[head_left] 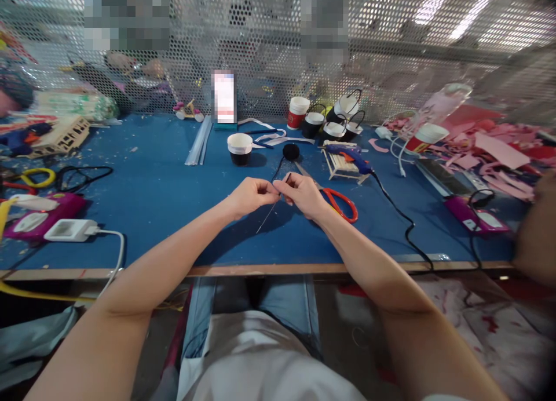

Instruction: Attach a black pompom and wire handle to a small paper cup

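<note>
Perforated metal mesh backs a blue table; at far left lies a magenta power strip with a white adapter; farther along, clear sticks lie near a lit phone, and a black-and-white cup stands with no handle showing; the left hand pinches a dark strand between thumb and forefinger, its thin tail slanting down; the strand runs up to a black ball just beyond both hands; the right hand meets the left, fingertips also closed on the strand, their finer grip too small to tell; handled cups beyond look finished, while the strand work seems only partway, with no knot visible; red-handled scissors lie just beside the right hand.
</note>
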Demonstrator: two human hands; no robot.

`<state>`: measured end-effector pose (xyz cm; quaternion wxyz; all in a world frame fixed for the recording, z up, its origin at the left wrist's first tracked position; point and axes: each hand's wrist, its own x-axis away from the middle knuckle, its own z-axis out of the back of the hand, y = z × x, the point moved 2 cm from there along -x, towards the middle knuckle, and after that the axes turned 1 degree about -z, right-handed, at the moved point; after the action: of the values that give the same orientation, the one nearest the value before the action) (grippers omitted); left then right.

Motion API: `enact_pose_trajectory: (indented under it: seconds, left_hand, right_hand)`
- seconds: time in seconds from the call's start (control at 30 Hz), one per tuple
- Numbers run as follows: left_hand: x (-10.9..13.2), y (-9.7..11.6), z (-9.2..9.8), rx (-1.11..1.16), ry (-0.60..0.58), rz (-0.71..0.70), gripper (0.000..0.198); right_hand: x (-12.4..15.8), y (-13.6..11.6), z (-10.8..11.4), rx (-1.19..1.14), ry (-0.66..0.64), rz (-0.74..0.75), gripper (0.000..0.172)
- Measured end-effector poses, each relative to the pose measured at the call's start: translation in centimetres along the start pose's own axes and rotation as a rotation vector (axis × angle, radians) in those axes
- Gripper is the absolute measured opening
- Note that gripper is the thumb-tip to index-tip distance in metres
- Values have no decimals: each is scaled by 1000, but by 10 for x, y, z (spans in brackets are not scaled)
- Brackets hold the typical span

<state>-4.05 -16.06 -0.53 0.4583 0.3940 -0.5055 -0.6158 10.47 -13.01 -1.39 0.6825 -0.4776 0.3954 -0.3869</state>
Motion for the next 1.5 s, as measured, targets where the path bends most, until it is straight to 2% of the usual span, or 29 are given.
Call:
enact_pose_trajectory:
  seconds: [0.2,0.4,0.67,0.87,1.03,1.1,1.5]
  left_hand:
    - [-1,-1,2,24,-25,67,20]
    - [-2,0,6,-65,-14,-29,19]
    - [0,2,2,-110,-11,-63,16]
    - [-1,-1,0,-75,-15,-34,16]
    - [-1,-1,1,-12,-21,19,18]
    - [-1,-1,2,-8,-17,40,17]
    - [-3,-3,3,9,-32,12,17]
  right_hand:
    - [-1,0,0,-126,-116,14,34]
    - [-1,1,1,17,-61,29,36]
    - [0,-1,1,155,-17,33,40]
    - [0,-1,0,159,35,15,40]
    - [0,0,-1,-3,-88,28,34]
    - [-1,1,0,-40,-90,26,33]
    - [0,-4,0,73,-12,28,38]
